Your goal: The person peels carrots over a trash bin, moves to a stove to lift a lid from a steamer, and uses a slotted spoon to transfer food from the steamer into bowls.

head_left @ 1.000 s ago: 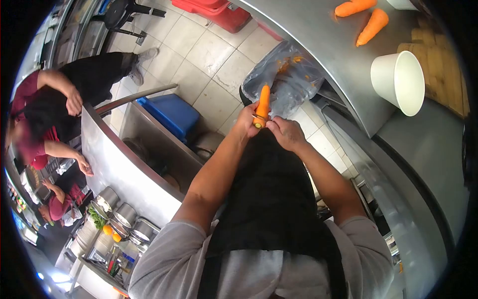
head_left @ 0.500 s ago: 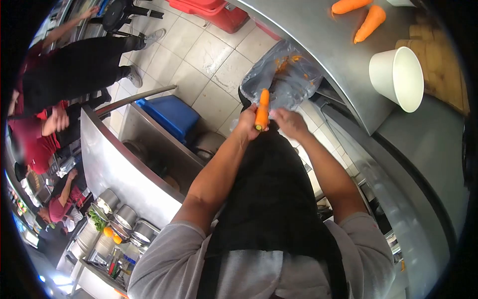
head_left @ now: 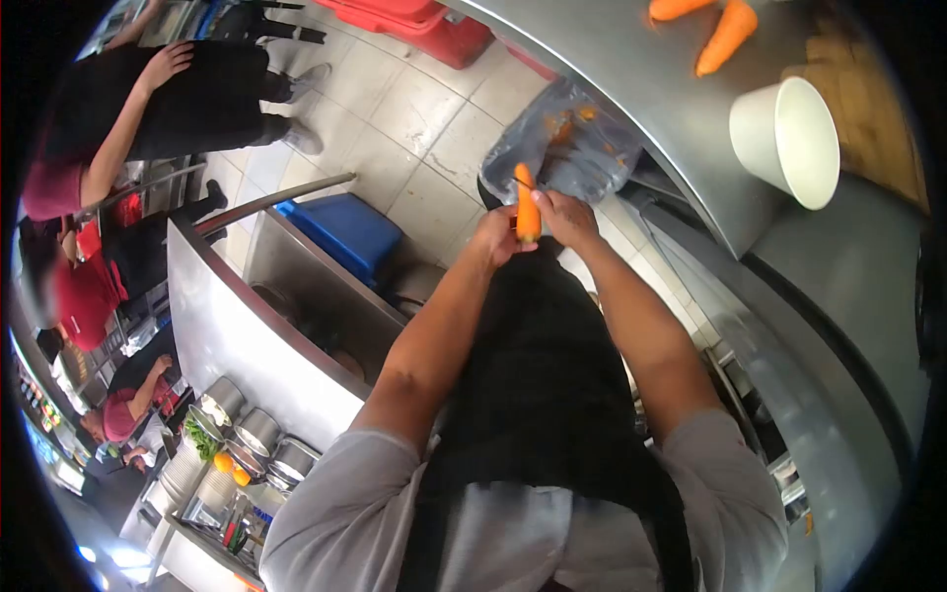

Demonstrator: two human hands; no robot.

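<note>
An orange carrot (head_left: 530, 215) is in my left hand (head_left: 497, 237), whose fingers are wrapped round its lower part. Its cut end faces me and its narrow end points away. My right hand (head_left: 569, 219) is closed against the carrot's right side. A small, dark, thin edge crosses the carrot near its narrow end. It looks like the blade of a peeler (head_left: 519, 183) in my right hand, mostly hidden by the fingers. Just beyond my hands, a clear plastic bag (head_left: 547, 148) hangs open with orange peelings (head_left: 562, 128) inside.
A steel counter (head_left: 631, 59) at upper right bears two carrots (head_left: 728, 37), a white tub (head_left: 764, 133) and a wooden board (head_left: 853, 99). A blue bin (head_left: 345, 232) and a steel unit (head_left: 247, 316) stand to my left. Several co-workers (head_left: 84, 296) are at far left.
My right hand has moved in from beside the carrot to touch it, and the dark edge now crosses its narrow end. The carrot has shifted slightly. At left, a co-worker's arm has moved.
</note>
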